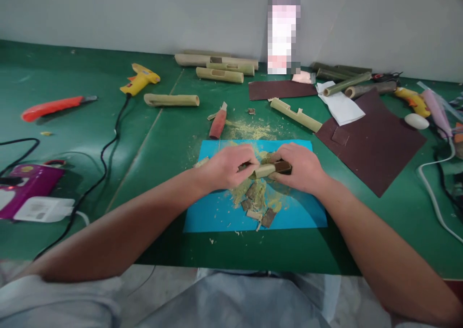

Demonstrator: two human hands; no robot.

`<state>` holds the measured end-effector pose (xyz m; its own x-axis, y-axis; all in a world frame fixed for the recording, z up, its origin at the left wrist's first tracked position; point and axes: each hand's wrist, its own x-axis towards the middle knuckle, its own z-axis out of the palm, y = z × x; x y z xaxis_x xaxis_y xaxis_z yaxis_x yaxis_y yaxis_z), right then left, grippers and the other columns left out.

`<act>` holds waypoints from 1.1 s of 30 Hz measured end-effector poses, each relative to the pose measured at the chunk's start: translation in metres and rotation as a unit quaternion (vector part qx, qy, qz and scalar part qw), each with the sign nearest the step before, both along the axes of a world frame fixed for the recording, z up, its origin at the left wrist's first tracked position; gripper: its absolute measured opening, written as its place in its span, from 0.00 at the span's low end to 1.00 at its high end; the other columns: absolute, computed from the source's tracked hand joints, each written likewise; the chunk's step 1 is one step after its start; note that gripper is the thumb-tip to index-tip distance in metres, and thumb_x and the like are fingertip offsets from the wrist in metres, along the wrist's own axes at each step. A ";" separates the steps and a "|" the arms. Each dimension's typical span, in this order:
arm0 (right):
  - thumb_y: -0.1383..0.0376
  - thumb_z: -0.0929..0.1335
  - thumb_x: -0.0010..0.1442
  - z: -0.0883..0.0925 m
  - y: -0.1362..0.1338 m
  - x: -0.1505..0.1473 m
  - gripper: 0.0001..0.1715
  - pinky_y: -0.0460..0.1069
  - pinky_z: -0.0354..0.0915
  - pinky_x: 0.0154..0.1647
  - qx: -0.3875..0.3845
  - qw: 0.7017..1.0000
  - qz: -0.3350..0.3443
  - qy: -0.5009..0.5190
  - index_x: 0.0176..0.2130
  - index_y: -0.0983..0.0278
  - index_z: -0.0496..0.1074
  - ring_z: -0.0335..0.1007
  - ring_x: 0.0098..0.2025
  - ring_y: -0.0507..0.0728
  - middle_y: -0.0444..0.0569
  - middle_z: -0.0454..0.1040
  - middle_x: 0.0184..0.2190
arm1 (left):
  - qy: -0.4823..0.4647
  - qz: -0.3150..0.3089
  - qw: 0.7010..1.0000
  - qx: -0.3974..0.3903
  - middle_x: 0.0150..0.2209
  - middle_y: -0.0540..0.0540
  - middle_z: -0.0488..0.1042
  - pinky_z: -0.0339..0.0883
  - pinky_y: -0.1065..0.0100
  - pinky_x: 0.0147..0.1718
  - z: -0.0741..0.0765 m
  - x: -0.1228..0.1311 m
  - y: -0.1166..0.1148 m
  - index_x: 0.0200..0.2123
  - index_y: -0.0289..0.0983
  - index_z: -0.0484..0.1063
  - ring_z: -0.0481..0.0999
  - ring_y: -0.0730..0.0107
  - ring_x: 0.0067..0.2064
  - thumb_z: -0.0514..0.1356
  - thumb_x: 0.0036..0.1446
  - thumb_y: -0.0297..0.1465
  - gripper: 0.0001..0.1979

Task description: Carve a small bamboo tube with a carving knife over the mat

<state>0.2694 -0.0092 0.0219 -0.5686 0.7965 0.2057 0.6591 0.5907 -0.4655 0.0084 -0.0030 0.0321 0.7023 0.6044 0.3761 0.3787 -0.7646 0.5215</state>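
Over the blue sheet [202, 217], both hands meet at a short bamboo piece [265, 170] with a dark opening at its right part. My left hand [237, 166] is closed, its fingertips pinching the left end of the bamboo. My right hand [298, 166] wraps round the right end; a dark brown piece shows there, perhaps sandpaper, partly hidden by the fingers. Yellowish dust, shavings and small brown scraps [268, 218] lie on the sheet below the hands. A red-handled carving knife [218, 122] rests just beyond the sheet.
A red cutter [54, 107] and yellow glue gun [141, 79] with a black cable are at the left. Cut bamboo tubes [219, 75] lie near the wall. Brown sheets [379, 149], white paper [340, 104] and another yellow glue gun [412, 101] are at the right.
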 end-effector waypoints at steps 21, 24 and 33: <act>0.59 0.79 0.56 -0.002 -0.002 0.000 0.14 0.53 0.59 0.41 0.007 1.000 -0.008 0.023 0.41 0.58 0.77 0.73 0.43 0.61 0.47 0.81 0.40 | 0.020 -0.025 0.997 0.071 0.32 0.46 0.76 0.68 0.65 0.33 -0.003 0.003 -0.005 0.35 0.39 0.73 0.75 0.65 0.34 0.55 0.72 0.29 0.11; 0.58 0.78 0.58 0.000 -0.002 0.001 0.13 0.53 0.59 0.41 0.000 1.000 -0.006 0.017 0.41 0.58 0.77 0.73 0.43 0.61 0.47 0.81 0.40 | 0.043 -0.024 0.997 0.055 0.33 0.45 0.76 0.69 0.64 0.34 -0.002 0.000 -0.005 0.35 0.39 0.73 0.75 0.65 0.35 0.55 0.72 0.29 0.11; 0.57 0.78 0.59 0.001 -0.002 0.001 0.13 0.54 0.58 0.41 -0.007 1.000 -0.009 0.010 0.41 0.57 0.76 0.72 0.42 0.61 0.47 0.81 0.40 | 0.045 -0.021 0.997 0.060 0.33 0.45 0.76 0.69 0.63 0.36 -0.001 -0.006 -0.002 0.35 0.39 0.74 0.75 0.64 0.36 0.55 0.72 0.30 0.11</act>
<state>0.2701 -0.0109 0.0225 -0.5497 0.8094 0.2066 0.6597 0.5723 -0.4871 0.0023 -0.0047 0.0315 0.7597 0.5289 0.3783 0.3867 -0.8351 0.3912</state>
